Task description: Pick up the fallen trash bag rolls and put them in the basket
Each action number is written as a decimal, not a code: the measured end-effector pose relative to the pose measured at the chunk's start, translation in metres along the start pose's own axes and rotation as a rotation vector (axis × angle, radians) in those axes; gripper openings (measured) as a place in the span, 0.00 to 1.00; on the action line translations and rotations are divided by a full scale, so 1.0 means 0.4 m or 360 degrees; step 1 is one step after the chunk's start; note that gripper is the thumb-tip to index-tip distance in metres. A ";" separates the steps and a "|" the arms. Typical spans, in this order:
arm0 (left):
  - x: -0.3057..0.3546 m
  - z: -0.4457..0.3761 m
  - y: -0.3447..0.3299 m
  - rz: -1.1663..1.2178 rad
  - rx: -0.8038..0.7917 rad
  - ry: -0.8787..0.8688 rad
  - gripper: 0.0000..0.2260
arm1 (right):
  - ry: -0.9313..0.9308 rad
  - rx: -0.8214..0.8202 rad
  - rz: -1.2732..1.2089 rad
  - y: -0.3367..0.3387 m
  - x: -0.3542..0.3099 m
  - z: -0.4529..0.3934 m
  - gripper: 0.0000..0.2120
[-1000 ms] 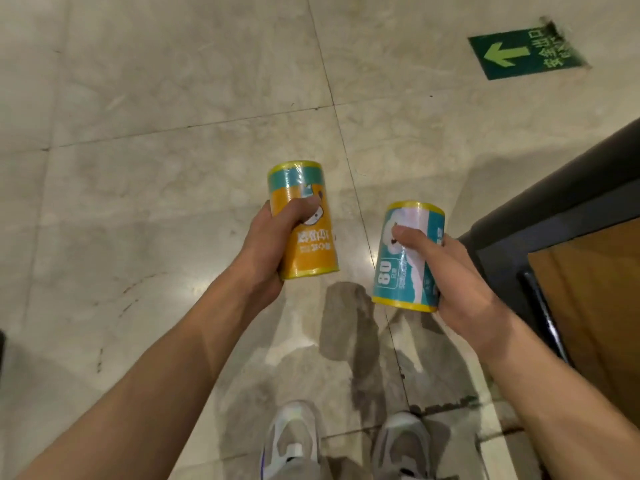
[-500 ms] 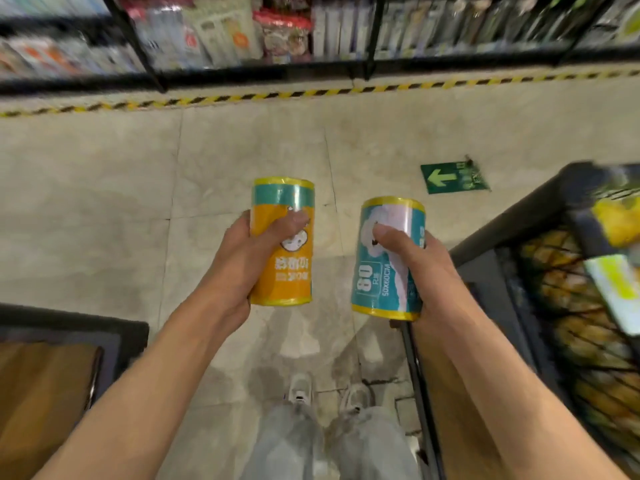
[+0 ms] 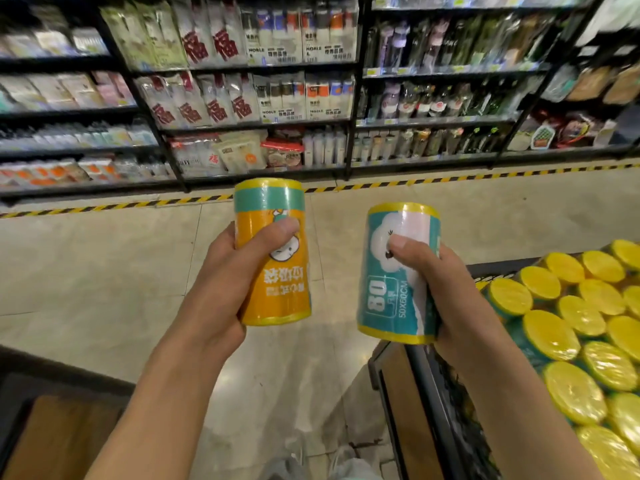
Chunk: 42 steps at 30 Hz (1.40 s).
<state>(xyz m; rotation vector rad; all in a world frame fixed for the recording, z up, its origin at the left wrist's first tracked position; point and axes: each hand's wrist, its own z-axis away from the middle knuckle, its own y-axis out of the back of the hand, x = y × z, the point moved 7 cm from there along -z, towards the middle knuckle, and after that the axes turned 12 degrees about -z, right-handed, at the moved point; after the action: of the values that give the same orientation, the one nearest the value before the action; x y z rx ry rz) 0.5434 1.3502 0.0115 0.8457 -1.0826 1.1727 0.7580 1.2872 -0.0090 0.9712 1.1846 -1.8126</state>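
Note:
My left hand (image 3: 225,289) grips an orange trash bag roll (image 3: 273,202) with a teal band, held upright at chest height. My right hand (image 3: 446,292) grips a teal and white trash bag roll (image 3: 391,289) marked 80, also upright. Both rolls hang over the floor, side by side and apart. At the right stands the basket (image 3: 429,393), a dark wire display bin filled with several upright rolls with yellow tops (image 3: 550,334). The teal roll is just left of the basket's near corner.
Dark store shelves (image 3: 263,98) full of packaged goods run across the far side, behind a yellow-black floor stripe (image 3: 450,180). A low wooden stand (image 3: 59,438) with a dark frame sits at the lower left. Tiled floor (image 3: 104,289) lies between. My shoes show at the bottom.
My view has risen from the floor to the shelves, and the basket of rolls has come into sight at the right. Both hands still hold their rolls, now higher.

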 end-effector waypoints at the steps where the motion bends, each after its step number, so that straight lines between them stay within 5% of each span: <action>1: 0.021 0.005 -0.013 0.0005 -0.0018 -0.0036 0.26 | 0.0026 0.0007 -0.0025 0.006 -0.018 0.009 0.26; 13: 0.112 -0.001 -0.199 0.0136 -0.0536 -0.0132 0.29 | 0.0301 0.0200 -0.0167 0.075 -0.134 0.116 0.26; 24: 0.108 0.056 -0.401 -0.0091 -0.1669 -0.0129 0.11 | 0.0736 0.1166 -0.0428 0.095 -0.061 0.427 0.30; 31: -0.005 0.392 -0.546 -0.0206 -0.2448 0.0101 0.28 | 0.1022 0.1959 -0.0608 0.019 0.081 0.854 0.30; 39: -0.152 0.931 -0.525 -0.0425 -0.3300 0.0296 0.08 | 0.1462 0.2752 -0.0867 -0.188 0.303 1.316 0.31; 42: -0.207 1.145 -0.491 -0.0562 -0.3563 0.0124 0.08 | 0.1584 0.2986 -0.0934 -0.305 0.403 1.472 0.30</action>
<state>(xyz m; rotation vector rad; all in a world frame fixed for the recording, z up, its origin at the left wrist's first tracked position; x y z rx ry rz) 0.6372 0.8571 0.0681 -0.7812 -1.3124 -0.6317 0.4686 0.7403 0.0608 2.9599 -0.4096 -2.8480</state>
